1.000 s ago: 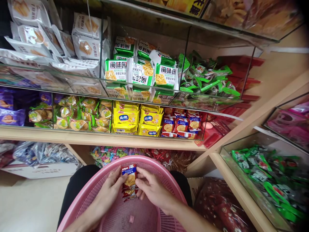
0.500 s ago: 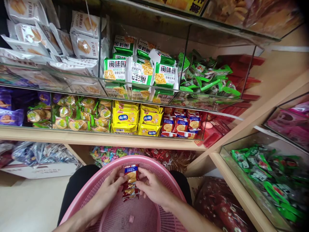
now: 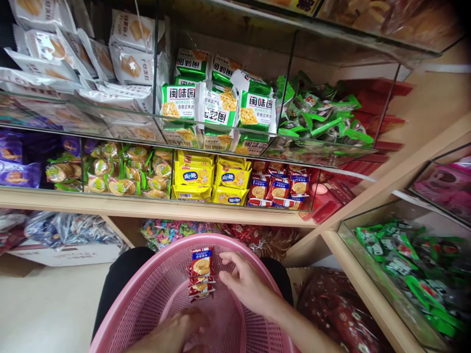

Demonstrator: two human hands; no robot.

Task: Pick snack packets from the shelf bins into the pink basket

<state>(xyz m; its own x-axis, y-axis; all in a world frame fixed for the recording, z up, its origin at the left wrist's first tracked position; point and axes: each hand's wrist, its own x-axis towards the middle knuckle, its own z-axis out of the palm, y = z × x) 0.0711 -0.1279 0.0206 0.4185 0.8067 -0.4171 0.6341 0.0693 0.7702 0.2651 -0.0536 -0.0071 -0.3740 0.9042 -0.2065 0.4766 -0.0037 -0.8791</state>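
A row of small red and blue cookie packets (image 3: 202, 267) leans against the far inner wall of a pink mesh basket (image 3: 132, 299). The front packet shows a round swirled cookie. Just right of the row is my right hand (image 3: 247, 284), fingers apart and touching nothing I can see. My left hand (image 3: 186, 326) is low over the basket's bottom, nearer to me than the packets. It is smeared by motion, and its fingers and anything beneath them are unclear. The basket sits between my knees.
Glass-fronted shelves ahead hold yellow packets (image 3: 193, 175), more red and blue cookie packets (image 3: 277, 188), green-and-white packets (image 3: 255, 109) and white cake packets (image 3: 132, 67). On the right, a wooden ledge (image 3: 368, 284) borders a bin of green-wrapped sweets (image 3: 401, 264).
Both hands have let go of the cookie packet row, which stays against the basket wall. My left hand has moved down towards me; my right has drawn slightly right and opened.
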